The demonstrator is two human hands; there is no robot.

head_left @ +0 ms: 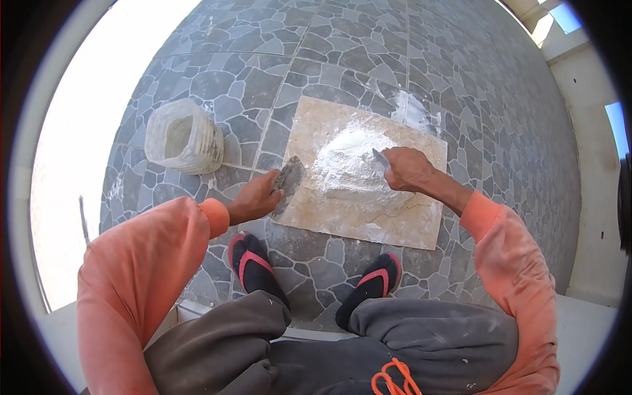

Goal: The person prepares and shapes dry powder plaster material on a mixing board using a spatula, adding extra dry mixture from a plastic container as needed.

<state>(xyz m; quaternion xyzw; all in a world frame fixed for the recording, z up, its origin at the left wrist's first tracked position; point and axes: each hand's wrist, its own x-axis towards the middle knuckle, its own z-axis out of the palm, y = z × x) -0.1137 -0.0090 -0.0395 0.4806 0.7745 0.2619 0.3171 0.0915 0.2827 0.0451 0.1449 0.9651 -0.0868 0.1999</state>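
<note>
1. Powder heap [352, 151] sits mid-sheet, spread wide. A hard sideways push could send it over the sheet [329, 214] edge onto the stone-patterned floor [329, 41].
2. Left hand [255, 196]: fingers wrapped on the broad blade [289, 178], which overlaps the sheet's left edge. Catching that edge could shift or tip the sheet.
3. Right hand [411, 170]: fingers closed on the small blade [380, 158], at the heap's right side. A quick flick could throw dust; a steep angle could scrape the sheet.
4. Sandals [249, 257] near the sheet's near side; a careless step could nudge it.
5. Bucket [210, 148] left of the sheet, apart; a wide left swing could knock it.
6. Count: hands two, blades two, heap one, sheet one, bucket one, sandals two.
</note>
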